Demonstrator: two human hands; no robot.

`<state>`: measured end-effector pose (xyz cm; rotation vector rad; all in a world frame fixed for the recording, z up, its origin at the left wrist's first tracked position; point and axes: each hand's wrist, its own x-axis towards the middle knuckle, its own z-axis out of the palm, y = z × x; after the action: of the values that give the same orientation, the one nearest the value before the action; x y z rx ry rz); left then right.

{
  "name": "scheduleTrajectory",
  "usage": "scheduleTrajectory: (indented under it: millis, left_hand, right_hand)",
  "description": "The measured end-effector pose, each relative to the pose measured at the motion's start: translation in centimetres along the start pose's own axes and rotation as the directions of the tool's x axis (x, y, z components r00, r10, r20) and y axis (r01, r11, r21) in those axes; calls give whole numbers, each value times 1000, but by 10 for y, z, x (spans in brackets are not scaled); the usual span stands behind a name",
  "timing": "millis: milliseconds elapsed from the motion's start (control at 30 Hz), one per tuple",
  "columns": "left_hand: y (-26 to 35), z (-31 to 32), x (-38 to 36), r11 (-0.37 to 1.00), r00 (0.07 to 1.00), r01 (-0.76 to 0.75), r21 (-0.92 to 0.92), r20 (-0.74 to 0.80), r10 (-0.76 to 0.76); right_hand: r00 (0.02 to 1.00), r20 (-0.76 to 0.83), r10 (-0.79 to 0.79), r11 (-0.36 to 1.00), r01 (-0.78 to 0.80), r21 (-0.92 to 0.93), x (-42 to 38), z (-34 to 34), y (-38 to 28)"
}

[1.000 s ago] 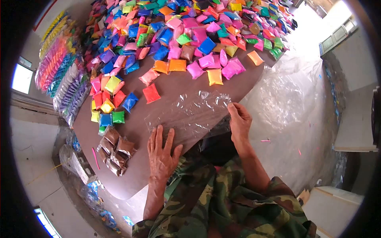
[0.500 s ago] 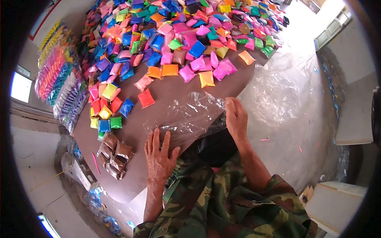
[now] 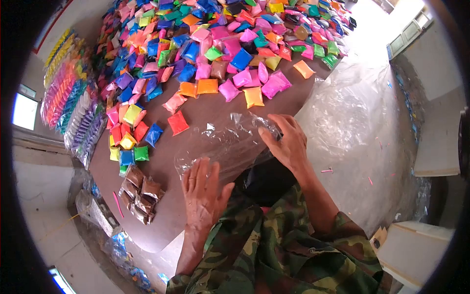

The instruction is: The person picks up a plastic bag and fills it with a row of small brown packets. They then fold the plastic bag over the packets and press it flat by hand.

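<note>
A clear plastic bag (image 3: 225, 144) lies along the edge of the brown table (image 3: 166, 201), its surface catching the light. My left hand (image 3: 203, 188) is at the bag's near left end, fingers stretched and thumb apart, holding nothing. At the bag's right end is my right hand (image 3: 289, 139), with thumb and fingers spread over the plastic and a gap between them. An orange-yellow packet (image 3: 254, 97) and a red packet (image 3: 178, 123) lie beyond the bag.
A big heap of colourful packets (image 3: 215, 29) covers the table's far side. Brown packets (image 3: 142, 193) and a pink strip (image 3: 118, 204) lie at the left. Filled bags (image 3: 73, 93) hang at far left. Clear plastic sheeting (image 3: 342, 112) spreads at the right.
My right hand has opened from a pinch on the bag's right end and shifted slightly left. My left hand has moved a little right and down, its fingers lifted off the bag.
</note>
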<state>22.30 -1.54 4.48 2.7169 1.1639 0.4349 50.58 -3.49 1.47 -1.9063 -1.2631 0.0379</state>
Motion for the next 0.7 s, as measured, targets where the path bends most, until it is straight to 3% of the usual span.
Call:
scheduleTrajectory:
  millis: [233,333,433,533,700]
  left_hand:
    - [-1,34,20,996,998,-28,-80,51,32]
    - [-4,40,20,997,997,-11,-72,70,16]
    - [-6,43,17,998,998,-8,-54,69,12]
    - [-7,42,19,999,998,-10,-50,57,12]
    - [-8,46,17,998,999,-27,-63,30,29]
  right_hand:
    - [970,3,241,969,-241,53,15,20,4]
    - [980,-92,178,983,-173,63,18,31,14]
    - [980,-171,104,989,-121,-91,21,43,24]
    - [985,-153,79,976,-108,-189,22,43,21]
    - [983,-142,115,981,-135,-142,23,44,24]
